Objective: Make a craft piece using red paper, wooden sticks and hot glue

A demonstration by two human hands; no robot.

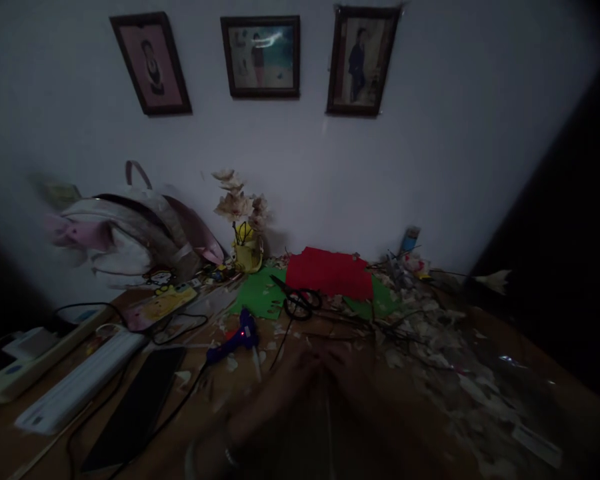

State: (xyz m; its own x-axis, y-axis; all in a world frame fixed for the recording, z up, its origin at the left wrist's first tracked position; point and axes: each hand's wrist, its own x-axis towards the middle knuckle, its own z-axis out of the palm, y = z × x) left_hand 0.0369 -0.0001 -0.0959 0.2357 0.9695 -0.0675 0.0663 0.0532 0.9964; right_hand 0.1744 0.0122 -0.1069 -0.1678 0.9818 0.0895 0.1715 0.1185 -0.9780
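Observation:
Both hands are low in the middle of the dim view, close together over the brown table. My left hand (300,367) has bent fingers meeting those of my right hand (343,367); a thin pale strand (329,427) runs down below them. What the fingertips hold, if anything, is too dark to make out. Just beyond the hands lie black scissors (300,301), on green sheets (263,293) and a red sheet (329,272). To the left of the hands rests a blue glue gun (235,339) with a small red light.
Scraps (460,360) cover the right side. At the left are a power strip (40,363), a white box (83,383), a dark flat slab (137,407), cables and a backpack (140,233). A yellow pot (247,255) with paper-like flowers stands by the wall.

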